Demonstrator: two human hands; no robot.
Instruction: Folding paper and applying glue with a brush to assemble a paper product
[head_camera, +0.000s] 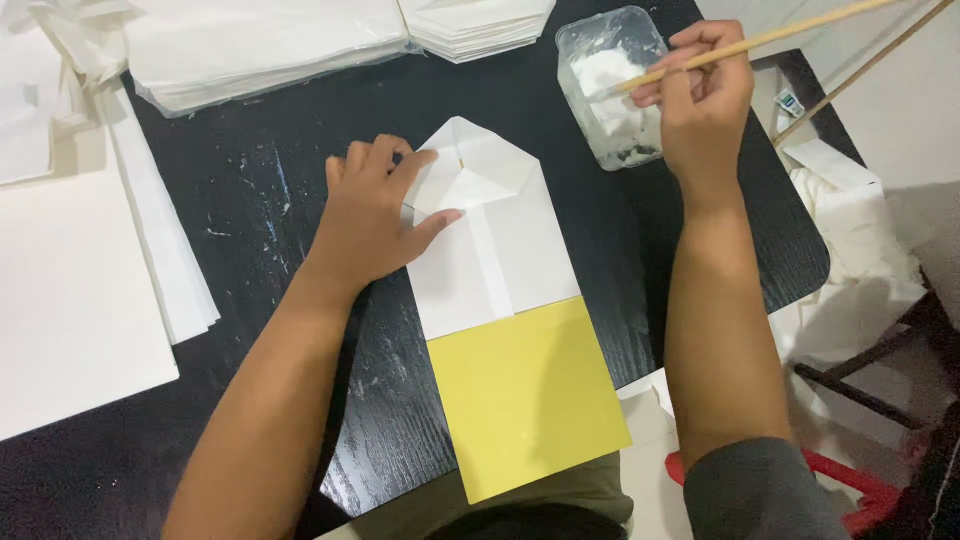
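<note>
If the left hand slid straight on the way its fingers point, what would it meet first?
The left hand points up and right, fingertips already on the folded white paper. It would likely cross the triangular flap first, then reach the clear plastic tub of white paste, though depth is unclear.

Even, moderately bright indoor light falls from above, leaving the black table (250, 190) dark with faint pale sheen along its grain and the white paper stacks (270, 40) at far left nearly washed out. Soft shadows lie beside the left hand (370, 215) and under the right forearm (715, 330). Focus is sharp centrally; the near corners appear slightly soft and dim.
</note>
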